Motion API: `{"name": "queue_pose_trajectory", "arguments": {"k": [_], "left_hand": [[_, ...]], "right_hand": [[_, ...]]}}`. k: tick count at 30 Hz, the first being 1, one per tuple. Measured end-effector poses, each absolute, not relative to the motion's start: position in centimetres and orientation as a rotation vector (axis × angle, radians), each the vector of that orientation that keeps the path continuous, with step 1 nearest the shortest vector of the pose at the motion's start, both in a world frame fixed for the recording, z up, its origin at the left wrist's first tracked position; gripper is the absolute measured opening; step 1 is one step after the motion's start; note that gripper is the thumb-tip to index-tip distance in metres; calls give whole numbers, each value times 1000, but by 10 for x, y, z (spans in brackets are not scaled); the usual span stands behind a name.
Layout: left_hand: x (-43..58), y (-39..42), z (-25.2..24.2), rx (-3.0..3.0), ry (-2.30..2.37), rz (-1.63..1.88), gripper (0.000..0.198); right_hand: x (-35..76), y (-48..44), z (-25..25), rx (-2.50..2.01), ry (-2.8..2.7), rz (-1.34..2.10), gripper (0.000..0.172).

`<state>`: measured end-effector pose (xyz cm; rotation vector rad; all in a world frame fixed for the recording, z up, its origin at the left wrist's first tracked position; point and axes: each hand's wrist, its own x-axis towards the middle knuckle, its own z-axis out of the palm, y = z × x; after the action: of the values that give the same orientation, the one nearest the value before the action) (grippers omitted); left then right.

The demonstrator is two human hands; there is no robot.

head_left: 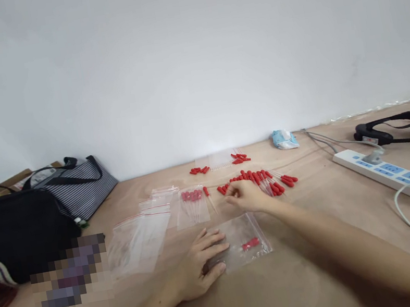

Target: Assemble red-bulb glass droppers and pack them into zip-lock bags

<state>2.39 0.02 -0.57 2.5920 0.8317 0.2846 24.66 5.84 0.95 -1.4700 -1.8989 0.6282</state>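
My left hand [204, 262] lies with its fingers spread on a clear zip-lock bag [236, 259], touching its left side. Inside that bag shows a red rubber bulb piece [250, 244]. Beyond it, my right hand [247, 194] is held with thumb and fingers pinched together; what is between them, if anything, is hidden. Right behind this hand lies a pile of droppers with red bulbs [260, 176] and thin clear stems. To its left are a single dropper [209, 197] and a bag holding several droppers [191, 209].
Flat zip-lock bags [141, 241] overlap on the left. Near the wall are loose red bulbs [200, 170] and another clear bag [220, 160]. A power strip [394, 173] with cables, a black headset [406, 126] and a blue-white packet [284, 139] are right; bags [16, 229] stand left.
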Motion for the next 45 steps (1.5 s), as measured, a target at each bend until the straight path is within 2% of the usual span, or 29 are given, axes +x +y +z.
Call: {"name": "queue_pose_trajectory", "arguments": {"k": [5,9,14,17,20,24,30,36,40,45], "left_hand": [[24,-1,-6,2598,826,266,36],[24,-2,-6,2596,816,290,36],[22,0,-8,2586,817,308,36],[22,1,-9,2571,813,316,36],[22,1,-9,2570,821,297,36],[22,1,-9,2575,829,283,37],[25,0,-7,2565,830,313,39],[24,1,-9,2562,838,311,49],[24,2,-10,2578,842,299,47],[24,2,-10,2598,822,281,43]], "right_hand": [[178,99,-3,-1649,-1834,613,27],[164,112,-7,-1704,-1802,652,35],[213,91,1,-1563,-1774,637,44],[261,60,-7,-1267,-1483,730,52],[297,27,-28,-1173,-1237,818,55],[305,3,-46,-1155,-1035,881,55],[283,-4,-45,-1071,-975,977,55],[274,-15,-46,-1079,-1142,1135,36],[276,-20,-39,-1115,-1588,937,27],[284,-3,-27,-1168,-1900,629,29]]}}
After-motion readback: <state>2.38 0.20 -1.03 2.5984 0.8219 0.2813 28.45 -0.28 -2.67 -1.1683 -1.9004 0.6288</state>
